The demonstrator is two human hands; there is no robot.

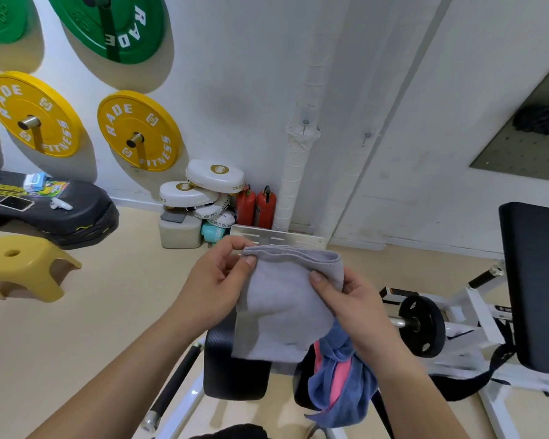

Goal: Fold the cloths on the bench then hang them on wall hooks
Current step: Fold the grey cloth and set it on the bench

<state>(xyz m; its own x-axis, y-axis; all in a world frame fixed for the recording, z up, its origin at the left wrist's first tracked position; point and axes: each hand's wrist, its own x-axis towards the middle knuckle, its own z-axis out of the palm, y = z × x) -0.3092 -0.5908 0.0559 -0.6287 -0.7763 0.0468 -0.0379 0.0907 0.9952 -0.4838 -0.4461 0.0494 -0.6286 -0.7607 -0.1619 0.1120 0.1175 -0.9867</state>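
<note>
Grey cloth pinched at its top hem by my left grip and right grip. I'd square the corners and keep the hem taut; blue cloth lies below it.

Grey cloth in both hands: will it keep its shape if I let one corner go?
Probably floppy: the grey cloth sags and bulges below where the left hand and right hand pinch its top edge. Likely light, since a pinch alone carries it.
</note>
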